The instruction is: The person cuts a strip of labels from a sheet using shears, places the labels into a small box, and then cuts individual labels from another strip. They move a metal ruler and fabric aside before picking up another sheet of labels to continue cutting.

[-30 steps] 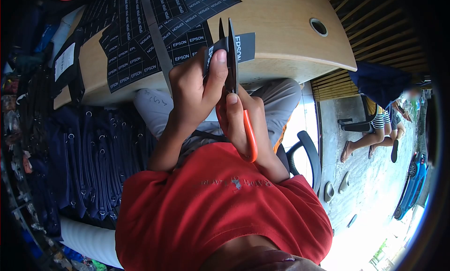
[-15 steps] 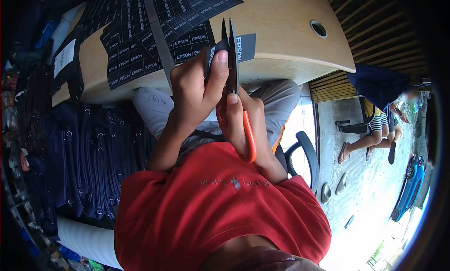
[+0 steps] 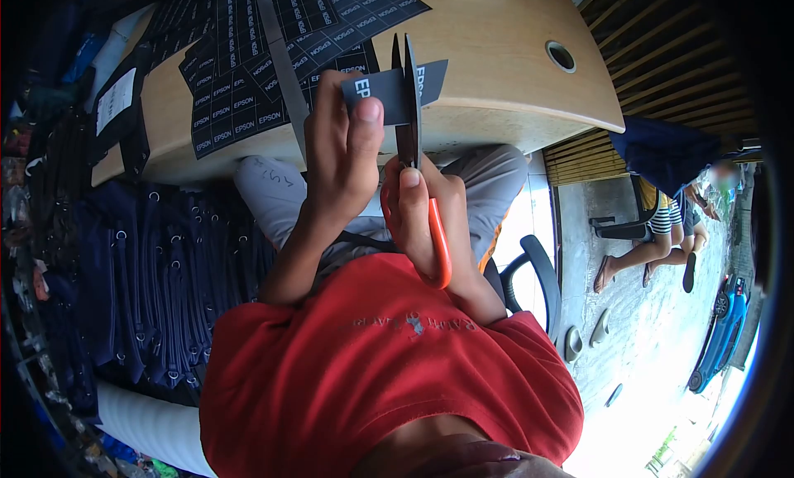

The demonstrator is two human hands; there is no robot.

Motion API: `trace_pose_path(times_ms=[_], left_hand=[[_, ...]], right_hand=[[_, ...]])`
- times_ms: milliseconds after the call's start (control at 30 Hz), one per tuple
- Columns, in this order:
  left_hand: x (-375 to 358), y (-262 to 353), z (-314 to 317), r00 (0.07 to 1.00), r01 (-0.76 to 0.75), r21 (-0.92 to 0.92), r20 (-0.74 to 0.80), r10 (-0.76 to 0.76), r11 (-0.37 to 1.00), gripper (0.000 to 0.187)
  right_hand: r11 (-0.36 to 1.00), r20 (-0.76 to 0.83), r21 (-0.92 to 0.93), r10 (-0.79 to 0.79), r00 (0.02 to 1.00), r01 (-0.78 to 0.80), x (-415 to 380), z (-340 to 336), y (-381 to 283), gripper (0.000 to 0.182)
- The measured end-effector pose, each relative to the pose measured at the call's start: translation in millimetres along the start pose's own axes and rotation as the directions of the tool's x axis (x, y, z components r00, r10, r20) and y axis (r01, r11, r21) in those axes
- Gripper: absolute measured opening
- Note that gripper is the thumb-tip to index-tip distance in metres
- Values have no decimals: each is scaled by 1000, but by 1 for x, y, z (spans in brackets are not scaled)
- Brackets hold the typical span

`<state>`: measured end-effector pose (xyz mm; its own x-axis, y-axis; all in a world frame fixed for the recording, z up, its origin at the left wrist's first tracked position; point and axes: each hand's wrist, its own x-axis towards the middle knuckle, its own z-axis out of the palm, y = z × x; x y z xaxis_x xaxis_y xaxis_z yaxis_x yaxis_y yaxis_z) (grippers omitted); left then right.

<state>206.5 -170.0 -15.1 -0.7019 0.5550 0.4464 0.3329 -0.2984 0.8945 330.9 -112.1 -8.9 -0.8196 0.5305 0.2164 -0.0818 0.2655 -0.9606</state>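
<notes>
My left hand point(image 3: 343, 151) pinches a dark grey strip point(image 3: 385, 97) with white EPSON lettering between thumb and fingers. Orange-handled scissors point(image 3: 411, 106) are gripped in my right hand point(image 3: 422, 217), their dark blades pointing up towards the table and slightly parted at the tips. The strip lies across the blades, and its far end shows to their right. On the table behind my left hand are black sheets point(image 3: 240, 106) printed with rows of EPSON labels.
A long grey metal ruler point(image 3: 281, 73) lies over the sheets on the wooden table point(image 3: 488, 48). Dark blue straps with metal rings point(image 3: 157, 271) hang at left. A chair armrest point(image 3: 542, 279) is at right, and a seated person point(image 3: 653, 238) is farther off.
My left hand has shifted slightly left, with its thumb away from the blades, and more of the strip shows left of the scissors. My right hand has barely moved.
</notes>
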Motion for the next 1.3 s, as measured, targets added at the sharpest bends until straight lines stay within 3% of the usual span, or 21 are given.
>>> trace_pose_path(times_ms=[33,133,167,233,300,367,400,467,667,967,1133,1233,1300], left_hand=[[2,3,1,1000,-1,0,1,1,1000,36],[9,2,0,975,208,-336,148,-166,919,67],[11,2,1,976,205,-336,145,-165,919,67],[16,2,4,966,245,-616,223,-132,749,75],[19,2,4,962,260,-668,241,-128,697,82],[23,4,6,950,312,-783,265,-167,538,83],[26,7,4,950,311,-783,263,-167,538,83],[32,12,1,902,431,-805,379,-206,408,85],[35,6,-1,852,512,-799,424,-307,315,81],[31,-10,5,760,511,-821,293,-580,254,73],[28,-28,3,771,483,-855,310,-557,192,65],[26,-30,4,761,458,-869,275,-587,187,64],[27,-30,3,769,438,-876,250,-589,200,64]], right_hand=[[1000,-1,0,-1,1000,1,1,0,-1,20],[999,4,23,22,1000,-22,0,2,-1,19],[1000,4,7,12,1000,-12,0,2,1,20],[1000,8,-11,2,1000,-2,0,3,0,20],[1000,34,3,22,999,-22,0,2,-3,20],[1000,29,15,27,999,-28,2,4,-3,20],[999,25,27,33,999,-33,3,5,-2,20],[1000,33,12,13,999,-13,4,6,2,20],[1000,32,-11,18,999,-18,7,9,7,21],[984,96,-43,178,979,-174,12,6,19,36],[977,92,-114,189,978,-178,17,5,20,42],[961,121,-89,270,955,-260,17,4,21,43],[969,129,-126,227,965,-211,21,5,21,44]])
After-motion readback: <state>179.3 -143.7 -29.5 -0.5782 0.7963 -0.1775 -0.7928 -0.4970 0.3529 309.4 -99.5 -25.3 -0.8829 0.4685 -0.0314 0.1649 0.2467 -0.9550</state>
